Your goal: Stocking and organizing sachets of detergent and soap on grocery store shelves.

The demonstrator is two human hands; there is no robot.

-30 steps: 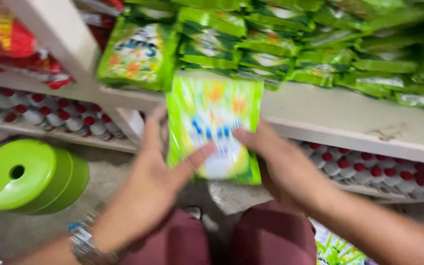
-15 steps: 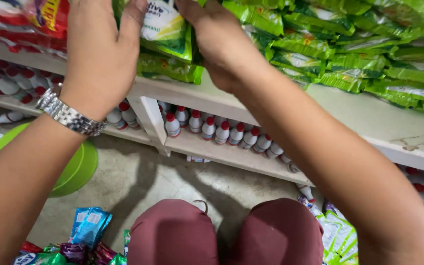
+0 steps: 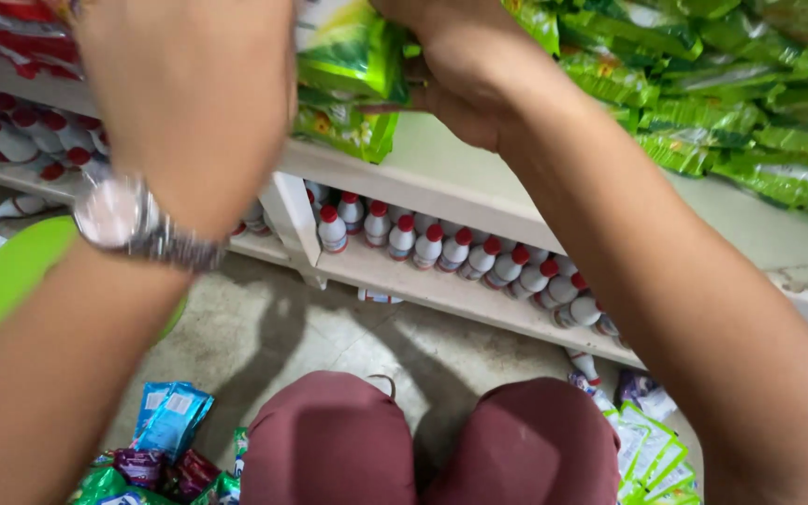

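Both hands' fingers closed on green packet (image 3: 353, 51), left hand (image 3: 189, 103), right hand (image 3: 465, 65)

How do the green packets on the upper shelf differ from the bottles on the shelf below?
The green packets are flat, soft pouches lying piled and overlapping; the bottles are rigid, white with red caps, standing in a row, though some at the right lie tipped. Both are stocked in bulk on white shelves.
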